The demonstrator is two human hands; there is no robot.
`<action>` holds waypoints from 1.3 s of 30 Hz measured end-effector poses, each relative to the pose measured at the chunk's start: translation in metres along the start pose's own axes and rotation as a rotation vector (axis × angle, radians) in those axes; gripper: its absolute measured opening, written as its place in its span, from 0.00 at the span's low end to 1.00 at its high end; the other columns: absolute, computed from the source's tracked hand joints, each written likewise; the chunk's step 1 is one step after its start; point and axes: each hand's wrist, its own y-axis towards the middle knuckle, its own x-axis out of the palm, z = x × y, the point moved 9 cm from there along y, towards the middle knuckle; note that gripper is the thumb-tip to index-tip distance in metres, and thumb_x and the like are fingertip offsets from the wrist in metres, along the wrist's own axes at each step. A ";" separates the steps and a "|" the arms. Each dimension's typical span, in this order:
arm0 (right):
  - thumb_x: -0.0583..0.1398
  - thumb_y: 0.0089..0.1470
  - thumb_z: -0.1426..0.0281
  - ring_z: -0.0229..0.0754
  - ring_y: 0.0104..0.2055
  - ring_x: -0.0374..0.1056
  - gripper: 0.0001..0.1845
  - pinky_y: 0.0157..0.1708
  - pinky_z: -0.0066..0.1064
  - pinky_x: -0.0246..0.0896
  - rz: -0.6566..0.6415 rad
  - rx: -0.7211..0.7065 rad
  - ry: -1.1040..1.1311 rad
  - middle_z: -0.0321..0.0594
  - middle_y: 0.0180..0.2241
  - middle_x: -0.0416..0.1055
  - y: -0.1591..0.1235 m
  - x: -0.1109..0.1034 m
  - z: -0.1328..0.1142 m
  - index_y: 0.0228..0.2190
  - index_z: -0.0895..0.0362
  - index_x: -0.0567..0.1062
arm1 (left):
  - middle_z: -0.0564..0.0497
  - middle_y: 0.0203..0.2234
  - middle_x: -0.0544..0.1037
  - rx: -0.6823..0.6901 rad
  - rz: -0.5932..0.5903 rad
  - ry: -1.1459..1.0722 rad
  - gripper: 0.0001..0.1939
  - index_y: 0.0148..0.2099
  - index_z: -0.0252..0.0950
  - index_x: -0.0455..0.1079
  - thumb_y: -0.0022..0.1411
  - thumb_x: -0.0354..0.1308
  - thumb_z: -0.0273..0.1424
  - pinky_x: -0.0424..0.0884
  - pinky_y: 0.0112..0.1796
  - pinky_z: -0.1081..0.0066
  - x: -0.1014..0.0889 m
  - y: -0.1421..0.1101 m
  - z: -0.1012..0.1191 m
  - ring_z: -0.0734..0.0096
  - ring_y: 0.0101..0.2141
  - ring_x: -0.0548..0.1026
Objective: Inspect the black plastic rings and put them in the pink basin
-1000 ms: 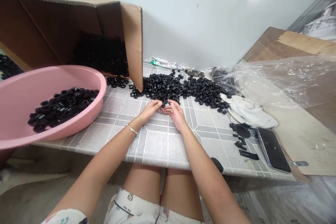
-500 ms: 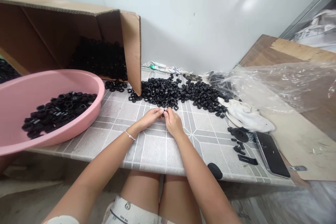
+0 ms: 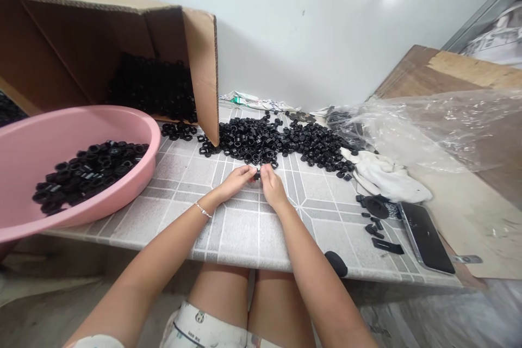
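Observation:
Close to the front of the heap, my left hand (image 3: pixel 236 183) and my right hand (image 3: pixel 273 186) meet over the table. Between their fingertips they pinch a small black plastic part (image 3: pixel 256 174); its exact shape is mostly covered by the fingers. Just beyond lies a pile of small black plastic rings (image 3: pixel 253 141), and a heap of smaller black pieces (image 3: pixel 314 144) adjoins it on the right. A pink basin (image 3: pixel 157 144) at the left holds more black parts (image 3: pixel 93 174), which look like assembled rings.
A cardboard box (image 3: pixel 199 60) lies on its side at back left, with black parts inside. On the right are a white glove-like cloth (image 3: pixel 387 176), clear plastic sheeting (image 3: pixel 440 125), a phone (image 3: pixel 428 236) and several black scraps (image 3: pixel 386 246). A pale wall stands behind.
My hands stay at nearly the same spot, with the right fingers slightly farther from the left and more of the black part showing. The camera view has shifted a little.

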 end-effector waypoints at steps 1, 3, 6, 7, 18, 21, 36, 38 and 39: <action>0.48 0.60 0.50 0.44 0.30 0.65 0.18 0.32 0.33 0.56 -0.019 -0.039 -0.091 0.35 0.27 0.69 -0.001 0.000 -0.006 0.33 0.50 0.66 | 0.53 0.23 0.68 0.003 -0.004 -0.017 0.23 0.27 0.34 0.65 0.56 0.55 0.51 0.63 0.36 0.69 0.000 0.000 0.000 0.71 0.29 0.66; 0.48 0.61 0.53 0.45 0.31 0.66 0.16 0.33 0.33 0.56 -0.043 -0.101 -0.244 0.37 0.29 0.70 -0.003 0.000 -0.015 0.34 0.50 0.65 | 0.53 0.22 0.67 0.005 -0.026 -0.054 0.23 0.27 0.34 0.65 0.55 0.56 0.51 0.63 0.35 0.69 0.001 0.001 -0.001 0.72 0.28 0.65; 0.46 0.62 0.55 0.46 0.32 0.67 0.15 0.33 0.33 0.55 -0.064 -0.145 -0.321 0.38 0.31 0.70 -0.006 0.003 -0.021 0.34 0.51 0.65 | 0.53 0.21 0.67 -0.028 -0.036 -0.091 0.25 0.27 0.34 0.65 0.55 0.54 0.53 0.62 0.33 0.69 0.000 0.003 -0.008 0.73 0.27 0.64; 0.46 0.62 0.55 0.47 0.33 0.67 0.15 0.33 0.33 0.55 -0.068 -0.152 -0.334 0.39 0.31 0.71 -0.006 0.004 -0.022 0.35 0.51 0.65 | 0.53 0.21 0.67 -0.043 -0.027 -0.096 0.26 0.27 0.34 0.64 0.56 0.53 0.54 0.62 0.33 0.69 -0.001 0.003 -0.011 0.73 0.26 0.64; 0.45 0.62 0.60 0.48 0.32 0.67 0.12 0.33 0.34 0.55 -0.011 -0.127 -0.346 0.40 0.30 0.71 -0.006 0.003 -0.018 0.34 0.51 0.63 | 0.51 0.25 0.69 0.002 -0.098 -0.117 0.23 0.31 0.34 0.66 0.58 0.52 0.51 0.63 0.37 0.67 0.006 0.001 -0.004 0.70 0.30 0.65; 0.46 0.62 0.61 0.47 0.32 0.66 0.11 0.33 0.34 0.54 0.006 -0.129 -0.301 0.39 0.28 0.70 -0.006 0.002 -0.018 0.32 0.50 0.61 | 0.52 0.26 0.68 0.030 -0.117 -0.096 0.21 0.30 0.35 0.65 0.59 0.54 0.50 0.63 0.39 0.66 0.008 -0.002 0.000 0.69 0.31 0.64; 0.49 0.57 0.51 0.40 0.30 0.57 0.19 0.32 0.32 0.56 0.007 0.022 0.241 0.34 0.26 0.59 0.005 0.005 0.003 0.25 0.52 0.59 | 0.47 0.35 0.69 0.326 0.116 0.339 0.11 0.41 0.35 0.63 0.63 0.52 0.38 0.62 0.45 0.63 0.006 -0.010 0.021 0.62 0.40 0.66; 0.49 0.55 0.47 0.40 0.28 0.56 0.22 0.31 0.32 0.56 -0.028 0.056 0.319 0.34 0.25 0.59 0.007 0.008 0.006 0.25 0.52 0.60 | 0.45 0.36 0.70 0.377 0.130 0.423 0.09 0.42 0.35 0.65 0.64 0.52 0.36 0.62 0.47 0.62 0.006 -0.012 0.025 0.61 0.41 0.66; 0.49 0.54 0.44 0.39 0.27 0.55 0.24 0.29 0.32 0.55 -0.045 0.072 0.354 0.34 0.24 0.58 0.007 0.010 0.008 0.25 0.52 0.60 | 0.45 0.37 0.70 0.400 0.139 0.438 0.09 0.43 0.35 0.65 0.64 0.52 0.35 0.63 0.47 0.61 0.005 -0.013 0.028 0.61 0.42 0.67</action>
